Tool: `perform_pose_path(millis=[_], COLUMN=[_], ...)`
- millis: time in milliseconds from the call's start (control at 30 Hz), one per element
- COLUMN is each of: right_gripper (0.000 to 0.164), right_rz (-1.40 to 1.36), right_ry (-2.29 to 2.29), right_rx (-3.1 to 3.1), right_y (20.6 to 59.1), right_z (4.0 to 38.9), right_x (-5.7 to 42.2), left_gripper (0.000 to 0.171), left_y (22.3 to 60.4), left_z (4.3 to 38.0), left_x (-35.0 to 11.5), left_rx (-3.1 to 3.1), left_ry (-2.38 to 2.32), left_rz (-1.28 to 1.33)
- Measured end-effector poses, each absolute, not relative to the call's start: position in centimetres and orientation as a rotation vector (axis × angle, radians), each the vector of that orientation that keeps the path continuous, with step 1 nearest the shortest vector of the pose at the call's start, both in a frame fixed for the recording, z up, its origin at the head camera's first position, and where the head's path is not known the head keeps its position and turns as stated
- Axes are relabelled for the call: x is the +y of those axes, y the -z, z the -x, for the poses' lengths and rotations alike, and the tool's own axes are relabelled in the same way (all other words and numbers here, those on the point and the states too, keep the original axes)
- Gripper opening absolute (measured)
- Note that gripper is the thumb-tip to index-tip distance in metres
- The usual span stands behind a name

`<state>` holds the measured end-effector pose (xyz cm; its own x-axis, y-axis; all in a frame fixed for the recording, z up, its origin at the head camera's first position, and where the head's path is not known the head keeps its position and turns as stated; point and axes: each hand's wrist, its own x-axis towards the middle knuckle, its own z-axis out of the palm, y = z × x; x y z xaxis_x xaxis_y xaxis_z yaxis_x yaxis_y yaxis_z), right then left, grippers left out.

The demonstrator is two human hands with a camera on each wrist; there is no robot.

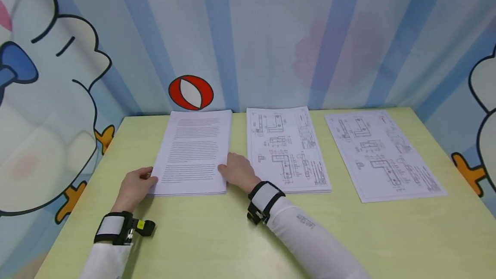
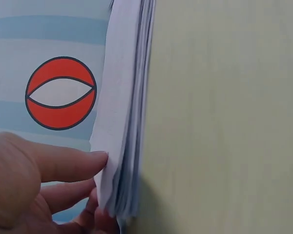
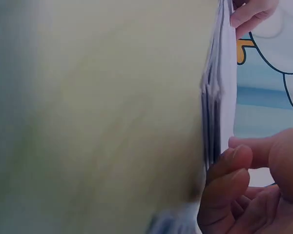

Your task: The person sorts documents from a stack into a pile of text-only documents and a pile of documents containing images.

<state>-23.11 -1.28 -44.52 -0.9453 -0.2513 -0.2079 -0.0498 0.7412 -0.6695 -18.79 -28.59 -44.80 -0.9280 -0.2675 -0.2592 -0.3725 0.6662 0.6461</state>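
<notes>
A stack of printed text sheets (image 1: pixel 193 154) lies on the table's left half, between both hands. My left hand (image 1: pixel 133 186) grips its lower left edge, thumb on the top sheet. In the left wrist view the thumb (image 2: pixel 83 163) presses on the stack's corner (image 2: pixel 118 146), with the other fingers at its side and partly hidden. Along the right edge, my right hand (image 1: pixel 239 171) pinches the same stack, its thumb on top. The right wrist view shows curled fingers (image 3: pixel 224 192) against the side of the layered sheets (image 3: pixel 228 107).
Right of the text stack lies a stack of technical drawings (image 1: pixel 288 150), close beside my right hand. Farther right, another drawing (image 1: pixel 383 154) lies at a slant. The pale yellow table (image 1: pixel 217 240) ends at a striped curtain (image 1: pixel 267 46) behind the papers.
</notes>
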Motion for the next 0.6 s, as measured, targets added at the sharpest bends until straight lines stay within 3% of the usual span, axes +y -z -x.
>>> perform_pose_path(millis=[167, 300, 600], right_gripper=[0.038, 0.050, 0.040], right_rz=[0.199, 0.183, 0.137], right_ry=[1.148, 1.382, 1.489], right_rx=[2.583, 2.542, 2.694], right_y=[43.3, 41.9, 40.6], right_z=[23.5, 23.5, 23.4], right_x=[0.1, 3.2, 11.6], left_gripper=[0.060, 0.055, 0.049], left_y=[43.4, 41.8, 41.0], left_z=[18.8, 19.0, 19.9], left_x=[-27.2, -24.2, -15.3], left_rx=[2.831, 2.960, 2.914], left_ry=[-1.154, -1.224, -1.402], left_rz=[0.572, 0.433, -0.085])
